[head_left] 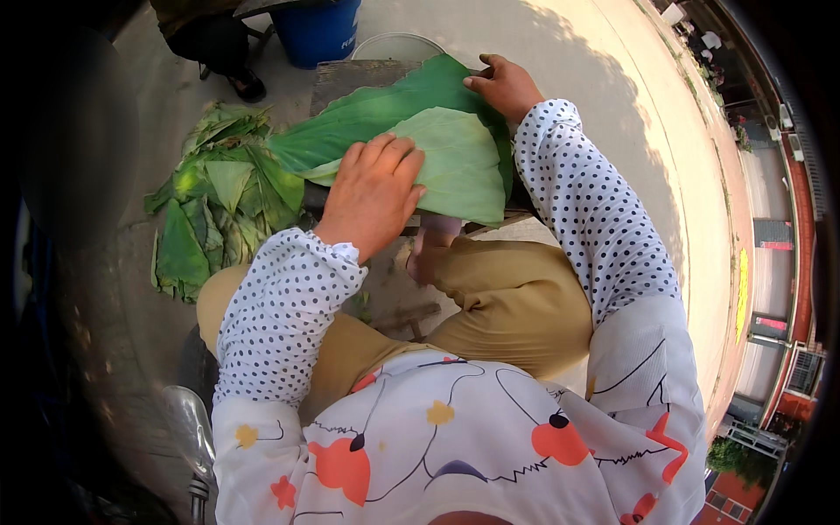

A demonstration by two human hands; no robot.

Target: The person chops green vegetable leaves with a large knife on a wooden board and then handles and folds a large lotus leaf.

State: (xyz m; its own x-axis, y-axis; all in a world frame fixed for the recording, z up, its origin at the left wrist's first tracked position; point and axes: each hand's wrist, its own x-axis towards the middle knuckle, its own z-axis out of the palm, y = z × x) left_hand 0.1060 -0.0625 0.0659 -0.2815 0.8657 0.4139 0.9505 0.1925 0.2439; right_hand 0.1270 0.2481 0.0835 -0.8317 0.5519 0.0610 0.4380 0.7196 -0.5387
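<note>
A large green leaf, seemingly a lotus leaf (381, 101), lies over a dark wooden board (346, 80) in front of me. Part of it, or a second leaf, shows a pale green face (459, 162) on top. Across this pale face my left hand (372, 194) rests palm down, its fingers stretched and slightly bent. My right hand (507, 87) is at the leaf's far right edge. Its thumb and forefinger are apart, with the thumb touching or just beside the edge; the other fingers are mostly hidden.
Left of the board a pile of wilted green leaves (229, 197) spreads on the concrete ground. Beyond the board stand a blue bucket (313, 33) and a pale round tub (398, 44). Another person's shoe (248, 86) shows at far left. My knees flank the board's near side.
</note>
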